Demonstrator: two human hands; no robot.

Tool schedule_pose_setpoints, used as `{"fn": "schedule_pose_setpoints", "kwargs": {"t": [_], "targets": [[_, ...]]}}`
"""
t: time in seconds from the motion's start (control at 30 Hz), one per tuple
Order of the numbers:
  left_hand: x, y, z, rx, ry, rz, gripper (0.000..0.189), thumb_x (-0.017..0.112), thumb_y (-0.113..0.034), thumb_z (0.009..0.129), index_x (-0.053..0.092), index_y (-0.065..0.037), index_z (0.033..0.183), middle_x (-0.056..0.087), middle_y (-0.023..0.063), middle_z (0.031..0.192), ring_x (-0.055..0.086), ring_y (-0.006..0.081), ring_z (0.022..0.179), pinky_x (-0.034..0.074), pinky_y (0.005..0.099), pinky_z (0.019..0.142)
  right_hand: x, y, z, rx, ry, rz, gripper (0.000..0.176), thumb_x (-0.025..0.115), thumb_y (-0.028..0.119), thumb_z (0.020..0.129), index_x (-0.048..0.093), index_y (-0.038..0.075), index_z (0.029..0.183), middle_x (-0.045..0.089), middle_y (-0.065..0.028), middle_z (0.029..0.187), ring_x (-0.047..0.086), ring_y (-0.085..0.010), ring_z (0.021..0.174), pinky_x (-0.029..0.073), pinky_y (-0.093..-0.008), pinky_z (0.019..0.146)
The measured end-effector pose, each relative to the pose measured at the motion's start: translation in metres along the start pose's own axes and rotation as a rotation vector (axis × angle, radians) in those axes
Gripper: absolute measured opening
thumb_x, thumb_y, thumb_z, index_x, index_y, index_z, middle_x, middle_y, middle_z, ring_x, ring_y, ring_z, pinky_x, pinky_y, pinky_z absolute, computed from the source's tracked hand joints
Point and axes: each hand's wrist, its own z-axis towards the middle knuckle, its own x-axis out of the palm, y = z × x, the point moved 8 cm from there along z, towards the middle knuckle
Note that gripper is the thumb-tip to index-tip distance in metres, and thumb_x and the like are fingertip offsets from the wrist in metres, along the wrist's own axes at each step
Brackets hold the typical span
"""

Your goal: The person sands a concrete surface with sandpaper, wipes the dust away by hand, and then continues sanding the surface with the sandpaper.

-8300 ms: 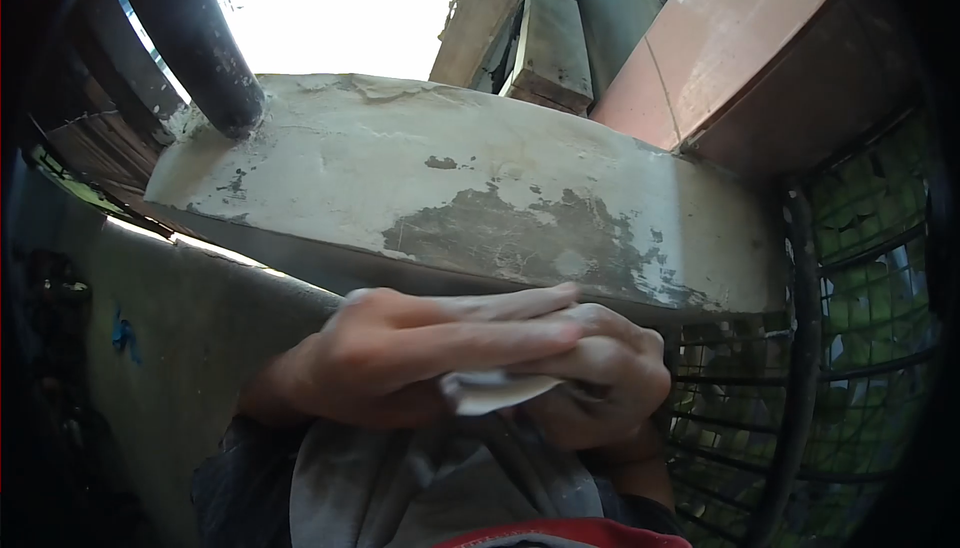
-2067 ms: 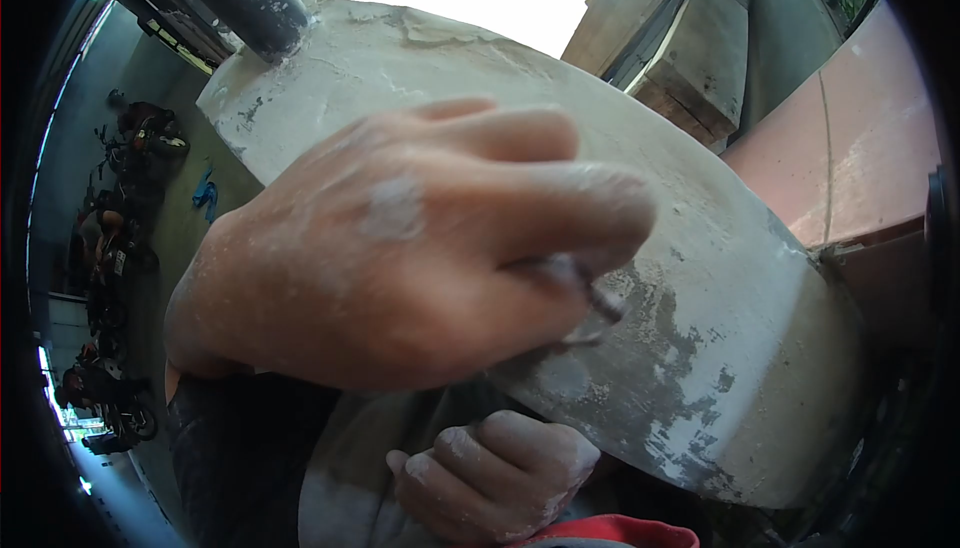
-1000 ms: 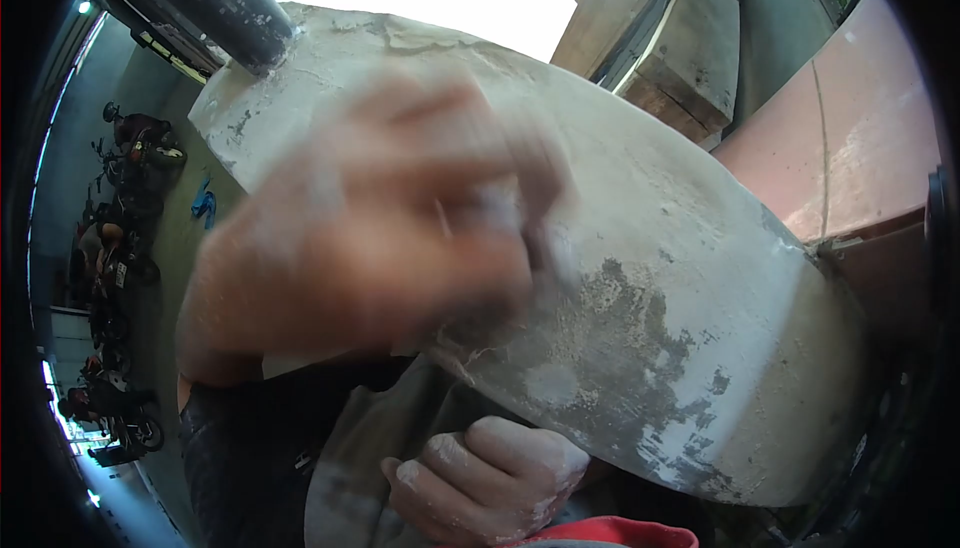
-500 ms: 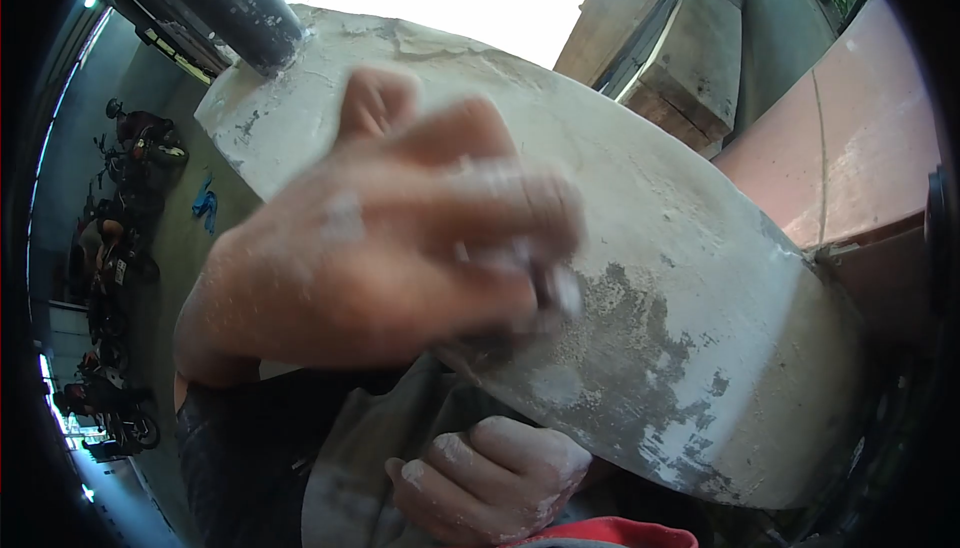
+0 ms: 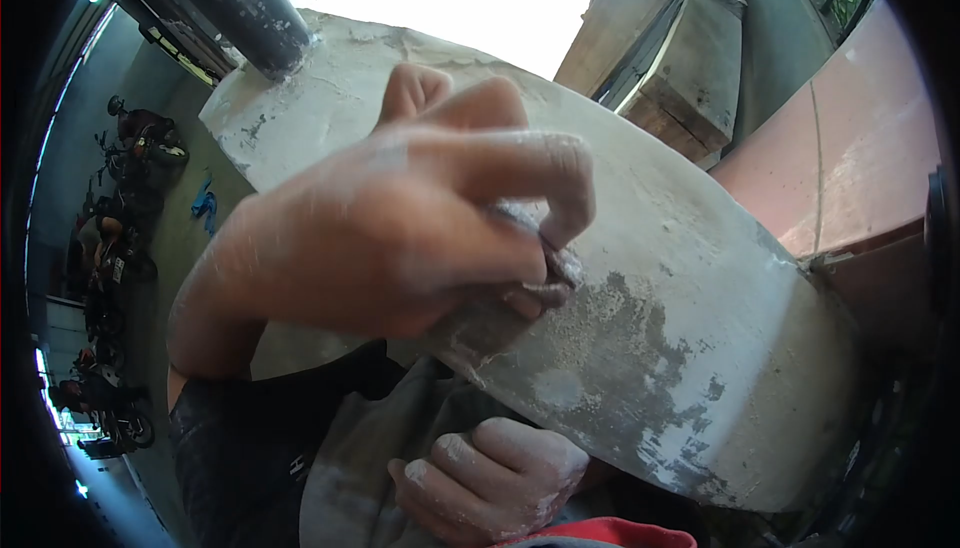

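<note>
A large curved panel [image 5: 690, 218] fills the middle, coated whitish with a rough, worn grey patch [image 5: 620, 348]. Over that panel, my left hand [image 5: 430, 208] reaches in from the left, its back towards me and slightly blurred. Its thumb and bent fingers pinch a small, dusty, pale piece [image 5: 568, 266] at the grey patch; its kind is not clear. Low in the view, just off the panel's near edge, my right hand [image 5: 490, 478] is closed in a fist covered with white powder. Whatever its fingers might hold is hidden.
A dark post [image 5: 245, 18] meets the panel's far left corner. Behind stand a weathered wooden box [image 5: 690, 78] and a pink curved body [image 5: 850, 138]. Several motorcycles [image 5: 130, 168] are parked at left, near a blue item [image 5: 204, 206] on the floor. Red cloth [image 5: 620, 533] lies below my right hand.
My left hand has shifted slightly up and to the right across the panel and is less blurred, still pinching the pale piece. My right hand has stayed in place.
</note>
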Motion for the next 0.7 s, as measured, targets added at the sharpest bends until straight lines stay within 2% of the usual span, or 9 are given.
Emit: {"fn": "schedule_pose_setpoints", "kwargs": {"t": [0.1,0.17,0.2,0.3,0.37,0.43,0.5,0.63,0.7], "targets": [[-0.001,0.014,-0.001,0.019,-0.093,0.127,0.021,0.081,-0.019,0.084,0.067,-0.023,0.069,0.066,-0.0074,0.098,0.051,0.0110,0.090,0.031,0.0369,0.090,0.001,0.001,0.000,-0.006,0.000,-0.002,0.017,0.081,0.016,0.066,0.064,0.013,0.067,0.048,0.0042,0.058,0.041,-0.0101,0.047,0.029,-0.0248,0.042],[0.007,0.041,-0.001,-0.144,-0.138,-0.191,0.021,0.079,-0.020,0.085,0.066,-0.025,0.070,0.066,-0.0085,0.099,0.049,0.0098,0.087,0.031,0.0354,0.089,0.001,0.000,0.001,-0.009,-0.007,0.002,0.017,0.081,0.016,0.066,0.064,0.013,0.067,0.048,0.0042,0.058,0.041,-0.0101,0.046,0.029,-0.0247,0.042],[0.002,0.025,0.005,-0.021,-0.090,0.012,0.021,0.080,-0.021,0.086,0.066,-0.025,0.070,0.067,-0.0083,0.099,0.050,0.0092,0.087,0.031,0.0351,0.088,0.002,0.001,0.002,-0.014,-0.007,-0.003,0.017,0.081,0.016,0.066,0.064,0.013,0.067,0.048,0.0042,0.058,0.041,-0.0101,0.046,0.028,-0.0247,0.042],[0.005,0.009,0.004,0.141,0.023,-0.009,0.022,0.081,-0.022,0.085,0.066,-0.024,0.070,0.069,-0.0073,0.101,0.050,0.0086,0.086,0.031,0.0334,0.087,0.003,0.001,0.000,-0.010,0.002,-0.006,0.018,0.081,0.015,0.067,0.064,0.013,0.067,0.048,0.0042,0.058,0.041,-0.0100,0.046,0.028,-0.0246,0.042],[0.001,0.015,0.003,0.146,-0.082,0.028,0.020,0.082,-0.019,0.084,0.068,-0.019,0.071,0.069,-0.0053,0.101,0.054,0.0102,0.088,0.038,0.0343,0.083,0.002,0.002,0.001,-0.008,-0.004,-0.005,0.018,0.082,0.015,0.067,0.064,0.013,0.067,0.048,0.0042,0.058,0.041,-0.0100,0.046,0.028,-0.0245,0.042],[-0.008,0.040,0.008,0.085,-0.082,0.195,0.014,0.082,-0.012,0.083,0.071,-0.012,0.074,0.069,-0.0034,0.102,0.060,0.0153,0.095,0.051,0.0334,0.069,0.002,0.002,0.001,-0.011,-0.011,-0.001,0.018,0.082,0.015,0.067,0.064,0.013,0.067,0.048,0.0042,0.058,0.040,-0.0099,0.046,0.028,-0.0245,0.042],[0.002,0.041,0.008,0.071,-0.047,0.018,0.014,0.082,-0.012,0.082,0.070,-0.013,0.074,0.069,-0.0032,0.103,0.059,0.0159,0.094,0.049,0.0343,0.070,0.001,0.002,0.002,-0.010,-0.006,-0.005,0.018,0.082,0.015,0.067,0.064,0.013,0.067,0.048,0.0043,0.057,0.040,-0.0099,0.045,0.028,-0.0244,0.042],[-0.003,0.014,0.009,0.248,0.022,-0.222,0.016,0.082,-0.013,0.083,0.068,-0.011,0.073,0.069,-0.0009,0.104,0.067,0.0145,0.088,0.058,0.0323,0.070,0.000,0.002,0.002,-0.007,0.000,-0.007,0.018,0.082,0.014,0.067,0.064,0.013,0.067,0.048,0.0043,0.057,0.040,-0.0098,0.045,0.027,-0.0243,0.042],[-0.001,0.043,0.011,0.192,-0.011,-0.025,0.017,0.082,-0.013,0.082,0.068,-0.012,0.074,0.069,-0.0006,0.104,0.069,0.0141,0.085,0.061,0.0317,0.071,0.000,0.002,0.001,-0.003,-0.004,0.003,0.019,0.082,0.014,0.067,0.064,0.013,0.067,0.048,0.0043,0.057,0.040,-0.0098,0.045,0.027,-0.0243,0.042]]}}
